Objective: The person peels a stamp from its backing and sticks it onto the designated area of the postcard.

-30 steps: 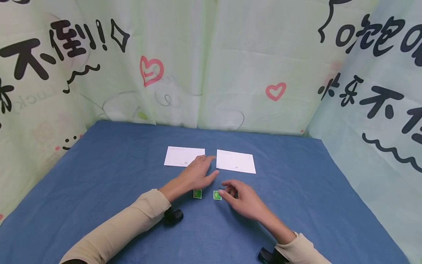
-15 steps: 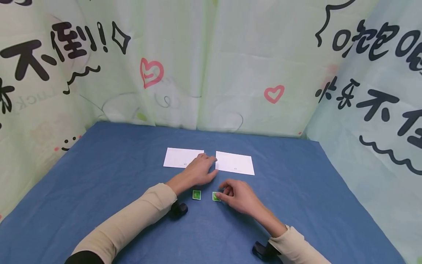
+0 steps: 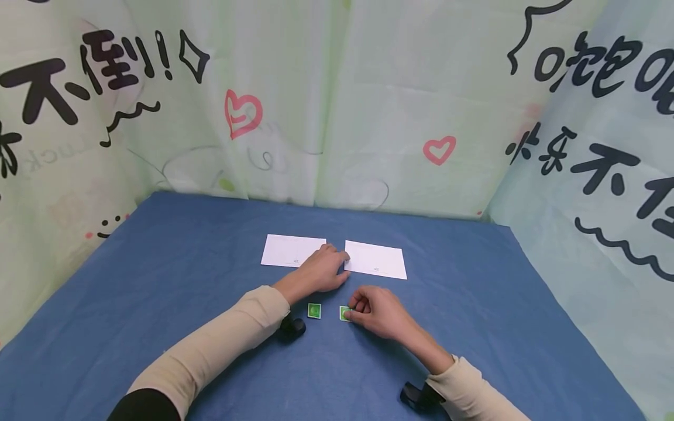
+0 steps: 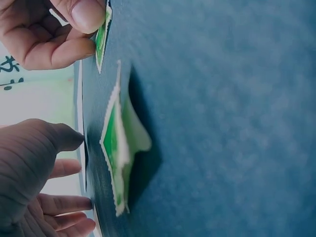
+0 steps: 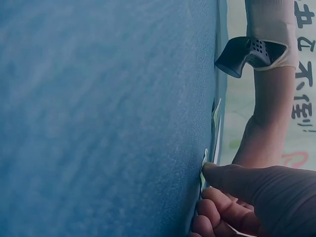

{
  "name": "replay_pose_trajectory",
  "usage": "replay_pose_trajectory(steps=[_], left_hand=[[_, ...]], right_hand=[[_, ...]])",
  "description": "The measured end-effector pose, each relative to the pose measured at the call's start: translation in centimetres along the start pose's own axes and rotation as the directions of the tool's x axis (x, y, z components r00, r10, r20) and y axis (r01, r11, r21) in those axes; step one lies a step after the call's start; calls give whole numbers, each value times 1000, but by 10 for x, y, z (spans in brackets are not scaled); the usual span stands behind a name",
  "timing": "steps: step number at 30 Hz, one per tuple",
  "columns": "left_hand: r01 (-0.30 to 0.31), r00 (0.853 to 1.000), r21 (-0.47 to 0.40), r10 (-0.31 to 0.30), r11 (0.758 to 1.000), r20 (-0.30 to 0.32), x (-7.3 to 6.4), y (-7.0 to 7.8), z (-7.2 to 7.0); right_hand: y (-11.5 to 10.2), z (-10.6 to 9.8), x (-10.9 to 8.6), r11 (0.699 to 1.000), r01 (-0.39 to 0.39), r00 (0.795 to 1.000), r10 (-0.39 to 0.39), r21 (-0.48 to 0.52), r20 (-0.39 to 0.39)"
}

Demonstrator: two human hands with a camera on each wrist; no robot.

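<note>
Looks like matt, fine-grained cloth on the blue table cover [image 3: 326,374]. Shows thin paper in the left green stamp [image 3: 314,311], with smooth face and rough toothed edges; seems the same in the right green stamp [image 3: 343,313]. Suggests matt white paper in the far left sheet [image 3: 284,248] and far right sheet [image 3: 375,258]. Hangs as thin, rippled fabric at the far backdrop [image 3: 379,88]. Appears as matt cloth at the left sleeve [image 3: 210,345], smooth black plastic at the left wrist device [image 3: 295,329].

One view sat high, two sat low at the wrists.
The head view looked forward and down over the table [image 3: 458,286]; each wrist view, turned on its side, looked closely along the surface, and both took in the two green stamps [image 4: 113,143] and the right fingers [image 4: 74,51].
</note>
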State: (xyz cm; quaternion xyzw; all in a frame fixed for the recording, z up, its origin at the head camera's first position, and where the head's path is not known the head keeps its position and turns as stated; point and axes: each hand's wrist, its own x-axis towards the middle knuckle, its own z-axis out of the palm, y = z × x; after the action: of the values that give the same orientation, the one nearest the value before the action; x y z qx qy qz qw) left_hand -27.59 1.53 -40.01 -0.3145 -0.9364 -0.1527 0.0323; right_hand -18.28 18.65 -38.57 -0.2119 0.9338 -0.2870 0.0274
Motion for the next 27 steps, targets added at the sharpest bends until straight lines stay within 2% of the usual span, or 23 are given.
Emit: replay_pose_trajectory(steps=[7, 13, 21, 27], left_hand=[[6, 999, 10, -7, 1000, 32, 0, 2, -3], [14, 999, 11, -14, 1000, 33, -1, 1, -3], [63, 998, -10, -63, 998, 1, -3, 2, -3], [39, 998, -105, -44, 994, -50, -16, 4, -11]], right_hand=[[0, -1, 2, 1000, -21, 1000, 20, 17, 20], [0, 0, 2, 999, -25, 999, 24, 36, 27], [1, -1, 2, 996, -43, 998, 39, 84, 48], [3, -4, -3, 979, -70, 996, 59, 193, 62]])
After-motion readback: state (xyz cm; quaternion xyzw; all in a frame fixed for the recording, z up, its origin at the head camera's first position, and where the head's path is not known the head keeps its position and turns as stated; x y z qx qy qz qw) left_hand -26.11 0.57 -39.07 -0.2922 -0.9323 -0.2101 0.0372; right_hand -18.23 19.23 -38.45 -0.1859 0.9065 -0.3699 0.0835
